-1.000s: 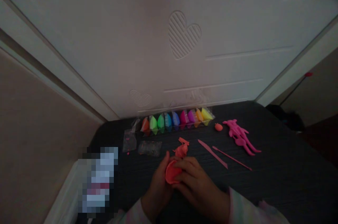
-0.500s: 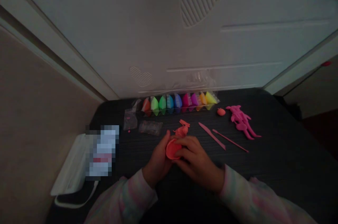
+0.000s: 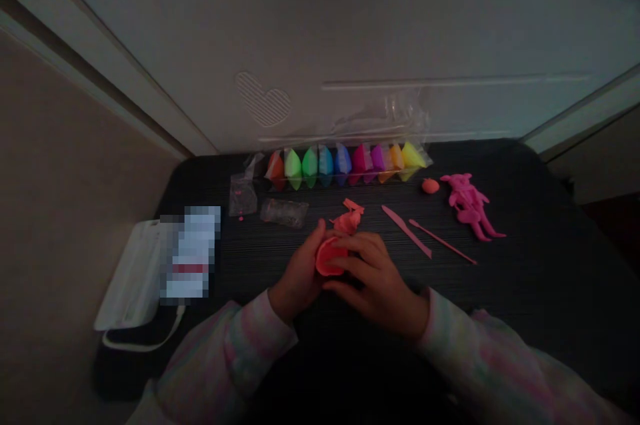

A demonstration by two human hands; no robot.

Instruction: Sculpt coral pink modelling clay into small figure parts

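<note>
A small hollow bowl of orange-red modelling clay [image 3: 329,258] sits between my hands, its opening facing me. My left hand [image 3: 299,279] cups it from the left, thumb raised along its side. From the right, my right hand [image 3: 376,278] grips the wall, with some fingers reaching over the rim to the inside. Just beyond the bowl lie torn scraps of the same clay [image 3: 347,221]. A pink clay knife [image 3: 407,231] and a thin pink modelling stick [image 3: 443,241] rest to the right of my hands.
A row of coloured clay packets [image 3: 325,168] lines the back of the dark table [image 3: 525,291]. Pink clay figure [image 3: 470,206] and small orange clay ball [image 3: 430,186] lie right. Clear wrappers [image 3: 284,213], a phone [image 3: 193,255] and a white cabled power bank [image 3: 133,278] are left.
The view has tilted down, so the tabletop items appear higher. My right fingers have shifted on the bowl's rim and spread a little; both hands stay on the bowl.
</note>
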